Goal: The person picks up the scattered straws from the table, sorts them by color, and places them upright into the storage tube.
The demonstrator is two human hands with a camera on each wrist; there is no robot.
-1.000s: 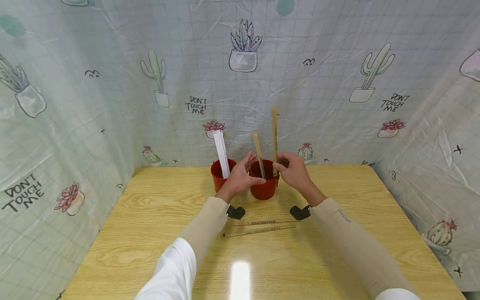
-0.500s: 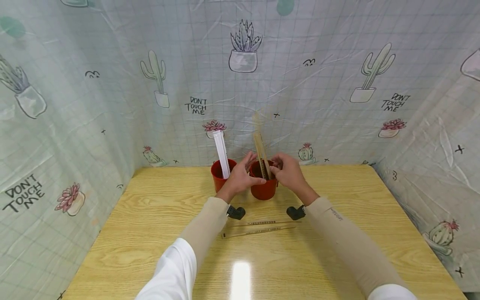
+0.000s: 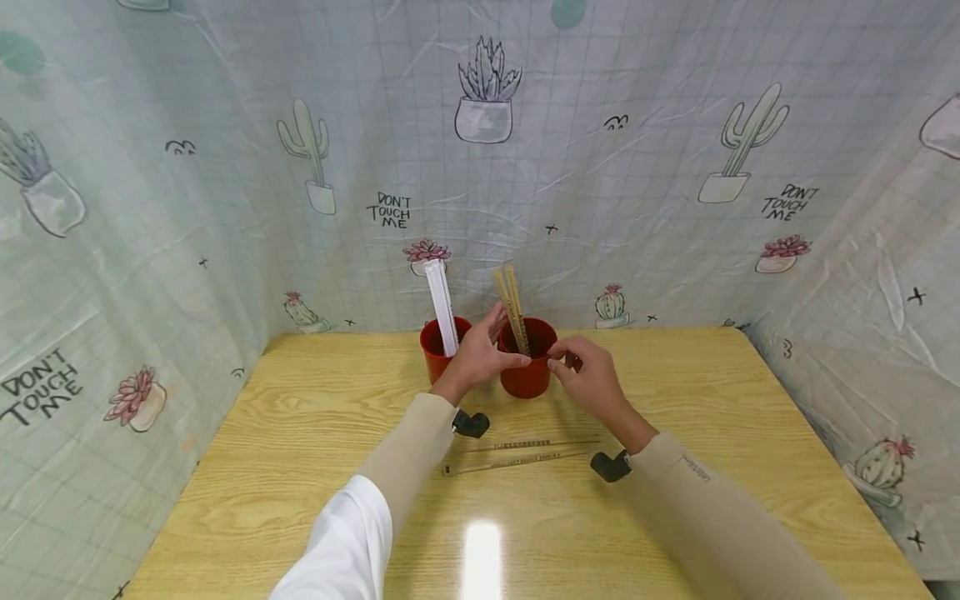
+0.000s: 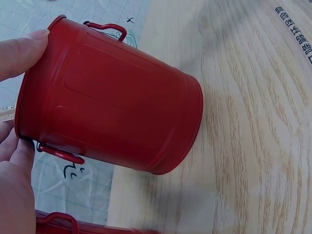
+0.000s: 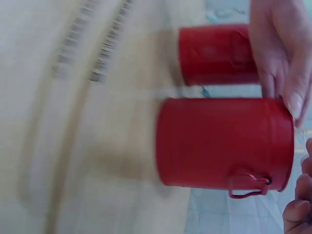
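Note:
My left hand (image 3: pixel 480 354) grips the rim of the right-hand red bucket (image 3: pixel 525 383), thumb at the front and fingers on its left side. Brown paper-wrapped drinking straws (image 3: pixel 511 300) stand in that bucket, leaning left. Just off the bucket's right side, my right hand (image 3: pixel 592 379) holds nothing, its fingers loosely bent. White-wrapped straws (image 3: pixel 441 304) lean in the other red bucket (image 3: pixel 435 362), partly behind my left hand. The right wrist view has the gripped bucket (image 5: pixel 219 141) upright on the table. Nearer me, two brown-wrapped straws (image 3: pixel 517 461) lie on the table.
The wooden table (image 3: pixel 315 467) ends at a printed cactus curtain (image 3: pixel 637 192) close behind the buckets, with more curtain at both sides. A small black wrist camera (image 3: pixel 471 425) sits by the left cuff, another (image 3: pixel 611 467) by the right.
The brown-wrapped straw in my right hand went down into the right bucket and was let go. The right hand then drew back to the right. My left hand stayed put.

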